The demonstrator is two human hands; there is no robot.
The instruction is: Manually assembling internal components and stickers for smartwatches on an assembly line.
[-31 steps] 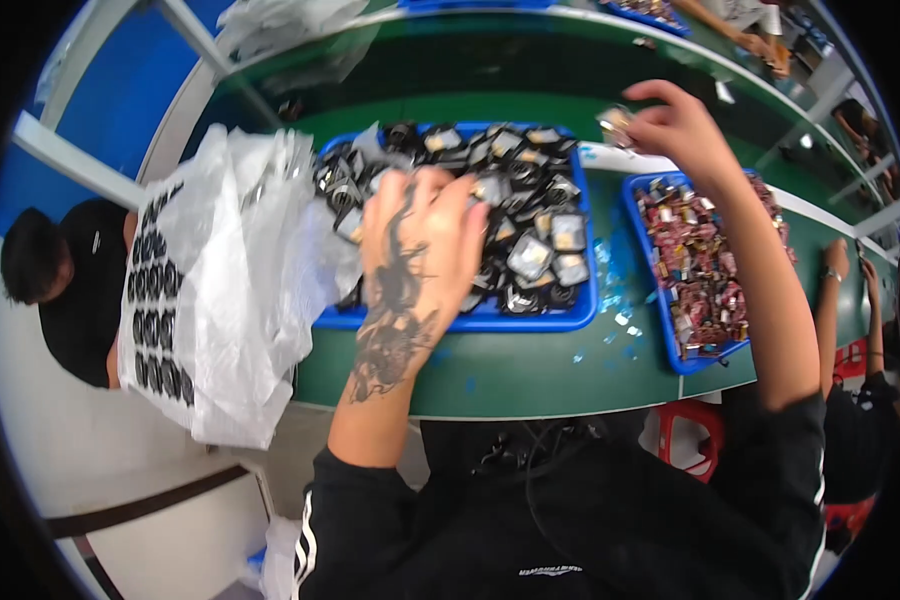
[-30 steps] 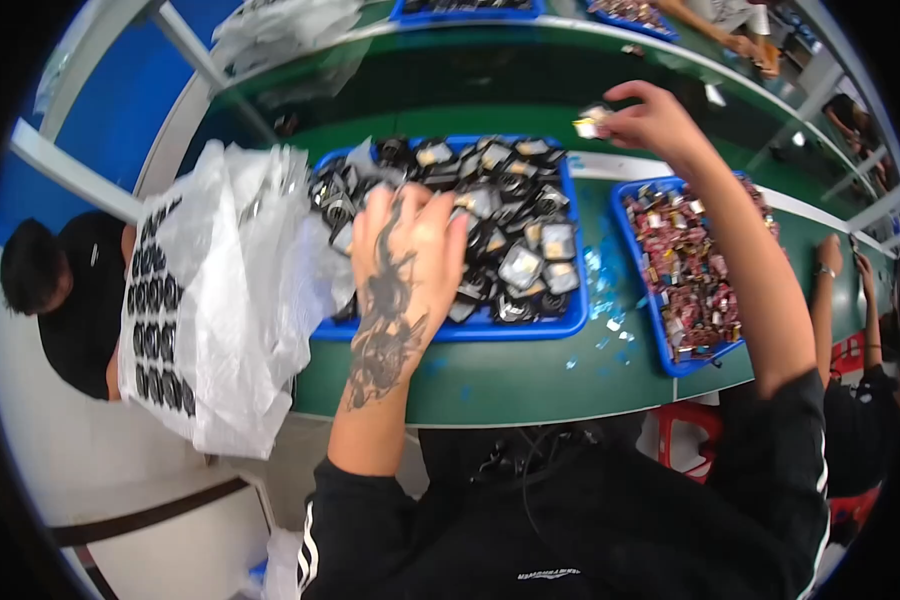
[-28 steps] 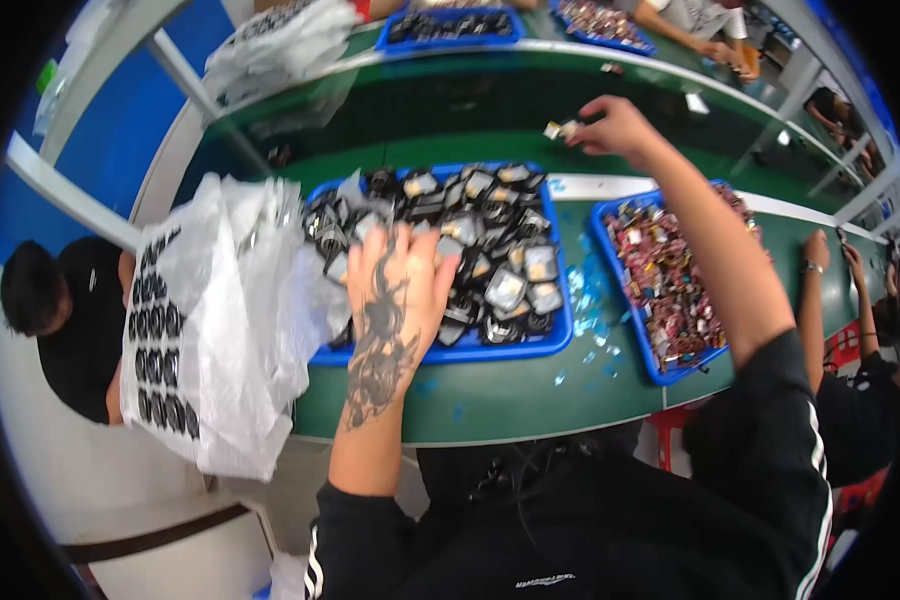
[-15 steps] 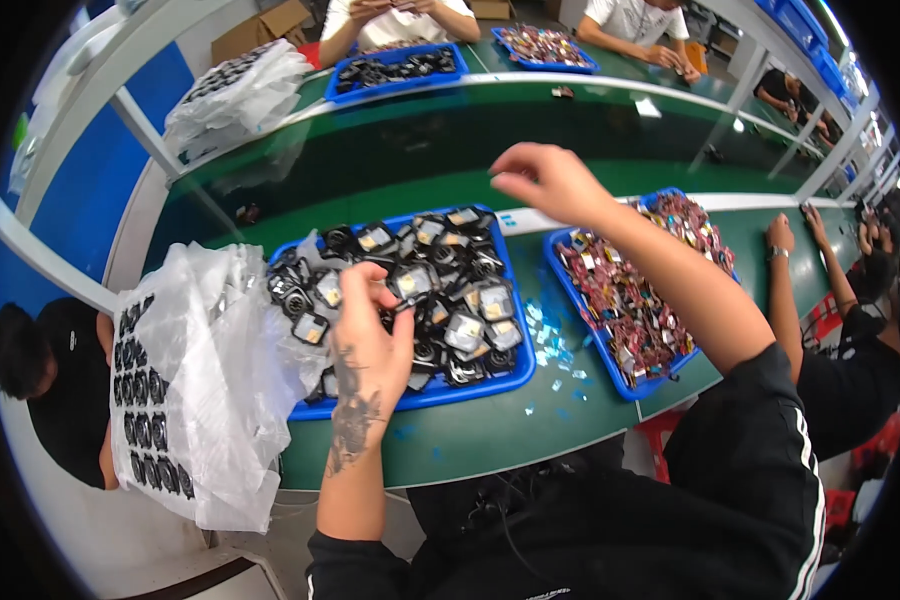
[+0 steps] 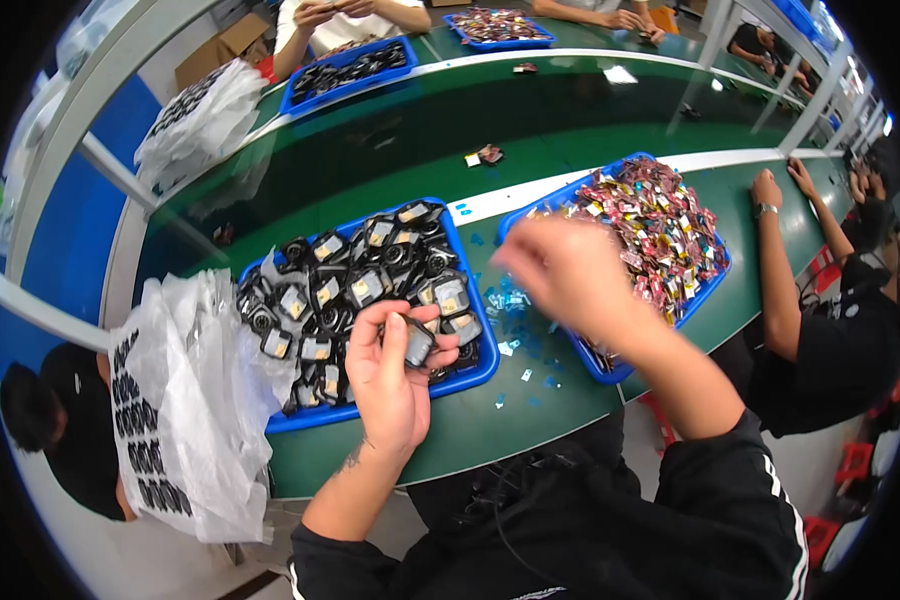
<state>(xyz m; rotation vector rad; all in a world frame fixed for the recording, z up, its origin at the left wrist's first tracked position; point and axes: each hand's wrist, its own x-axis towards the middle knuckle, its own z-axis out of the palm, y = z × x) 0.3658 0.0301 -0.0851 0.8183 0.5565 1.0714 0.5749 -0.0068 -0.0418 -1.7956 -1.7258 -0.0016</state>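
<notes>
My left hand [image 5: 385, 390] is turned palm up over the near right part of a blue tray [image 5: 482, 375]. Its thumb and fingers grip a small black plastic case [image 5: 419, 343] with a grey square face. Beneath it, the tray is heaped with black cases [image 5: 365, 288] of the same sort, some with round lens-like rings. My right hand [image 5: 575, 270] is raised by the left edge of a second blue tray [image 5: 727, 265]. That tray is full of small reddish wired parts [image 5: 660, 215]. Motion smears the right hand's fingers, so whatever they hold cannot be made out.
Blue film scraps [image 5: 510, 300] litter the green table between the trays. A dark green conveyor belt [image 5: 370, 160] runs beyond, carrying a small wired part [image 5: 485, 156]. Plastic-wrapped sheets of cases [image 5: 185, 400] stand at the left. Other people work across the belt and on both sides.
My left hand has turned palm up and now has a case in its grip. My right hand has come back from over the belt, where a small wired part now lies.
</notes>
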